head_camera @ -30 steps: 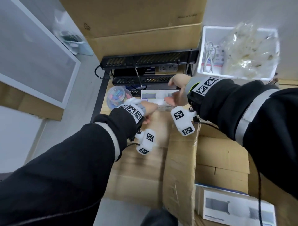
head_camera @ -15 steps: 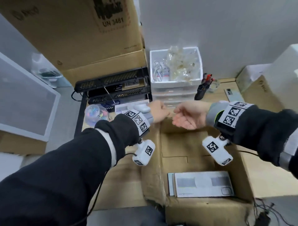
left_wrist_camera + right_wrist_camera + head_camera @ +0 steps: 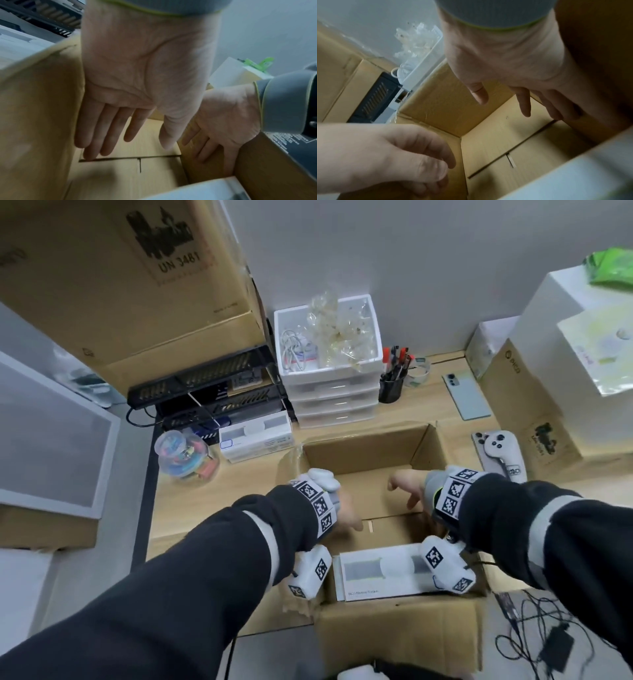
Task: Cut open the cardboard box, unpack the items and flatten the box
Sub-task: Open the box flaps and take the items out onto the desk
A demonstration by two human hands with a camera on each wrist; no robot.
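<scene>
The open cardboard box [image 3: 370,450] stands on the wooden table. A white product box [image 3: 376,571] lies flat at its near end. My left hand [image 3: 346,517] reaches down inside by the left wall, holding nothing; in the left wrist view its fingers [image 3: 109,129] are straight and point at the bottom flap seam [image 3: 130,157]. My right hand [image 3: 406,487] is inside by the right wall, its fingers [image 3: 524,102] loose along the cardboard and holding nothing. A second white product box [image 3: 255,436] sits on the table left of the carton.
A white drawer unit [image 3: 329,402] and black trays [image 3: 205,392] stand behind the box. Left of it is a clear jar [image 3: 183,453]. A pen cup [image 3: 390,385], phone [image 3: 466,395] and white controller [image 3: 500,446] lie right. Cables [image 3: 548,638] trail near right.
Both hands left the white product box beside the black trays and moved right and down into the open carton. The head view swung right over the carton.
</scene>
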